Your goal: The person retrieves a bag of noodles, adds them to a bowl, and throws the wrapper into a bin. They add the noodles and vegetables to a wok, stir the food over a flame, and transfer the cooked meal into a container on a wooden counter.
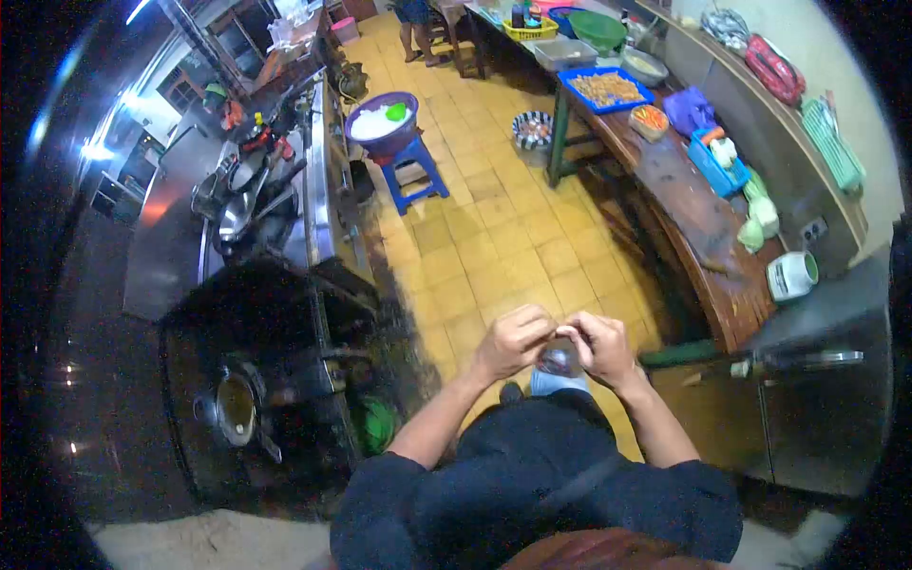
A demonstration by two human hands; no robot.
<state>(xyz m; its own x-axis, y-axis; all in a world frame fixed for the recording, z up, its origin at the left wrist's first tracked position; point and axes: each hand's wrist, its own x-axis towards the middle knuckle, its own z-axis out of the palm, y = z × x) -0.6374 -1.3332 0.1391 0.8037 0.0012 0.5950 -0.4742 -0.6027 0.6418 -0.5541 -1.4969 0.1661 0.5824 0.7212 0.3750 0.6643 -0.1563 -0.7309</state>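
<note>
Close together in front of my body, my left hand [519,340] and my right hand [602,348] are both closed. Their fingertips pinch the top of a small clear plastic bag [559,362]. The bag hangs just below the fingers, and something dark shows inside, too blurred to name. Both hands are above the yellow tiled floor, away from the table and the stove.
On the left stands a stove [285,214] with pans, and a wok [236,408] sits lower down. A blue stool [415,176] bears a purple basin [382,142]. Along the right runs a wooden table [679,195] with a blue tray [567,80] and vegetables. Another person's legs [415,40] show far off.
</note>
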